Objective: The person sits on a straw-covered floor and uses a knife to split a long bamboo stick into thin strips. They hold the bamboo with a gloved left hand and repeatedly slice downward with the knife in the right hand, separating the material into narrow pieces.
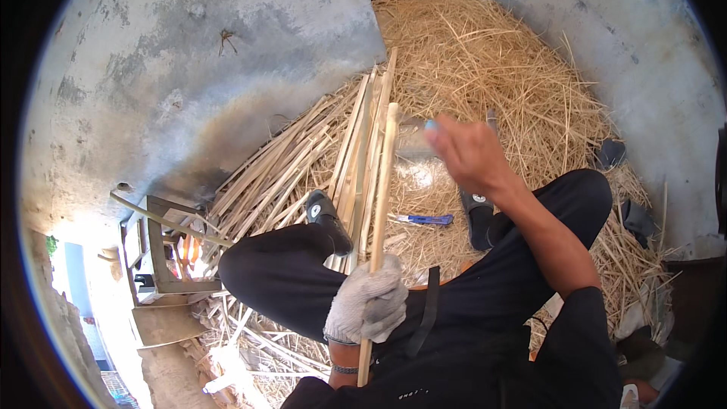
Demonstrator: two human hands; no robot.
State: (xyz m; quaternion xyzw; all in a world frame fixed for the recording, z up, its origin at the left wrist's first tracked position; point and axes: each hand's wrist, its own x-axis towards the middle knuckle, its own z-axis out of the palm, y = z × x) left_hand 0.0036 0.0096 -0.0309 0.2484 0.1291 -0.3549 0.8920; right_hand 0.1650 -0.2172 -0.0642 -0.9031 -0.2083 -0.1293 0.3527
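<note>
Black trousers and shirt are filling the space nearest the camera; the knees are spreading wide, probably giving long stock room between them. Left grip is wearing a grey knit glove and wrapping firmly around one pale stick; guessing the glove is guarding the palm against splinters. Stick is running away from the body, its near end sticking out below the fist by the wrist. Low hold is leaving most of the length exposed ahead, which is likely the point. Right grip is bare and hanging right of the stick's far end, apart from it. It's blurring, with something light blue showing at the fingertips; can't tell what that is or whether the fingers are closing on anything.

Loose strips are lying lengthwise just left of the stick, roughly parallel, by the left shoe; seems handy for the gloved side. More are piling up against the wall, perhaps leaning there to stay together. Blue knife, or something knife-like, is lying crosswise between the shoes, probably parking within easy reach. Straw-like shavings are covering the floor beyond, heaping toward the corner.
</note>
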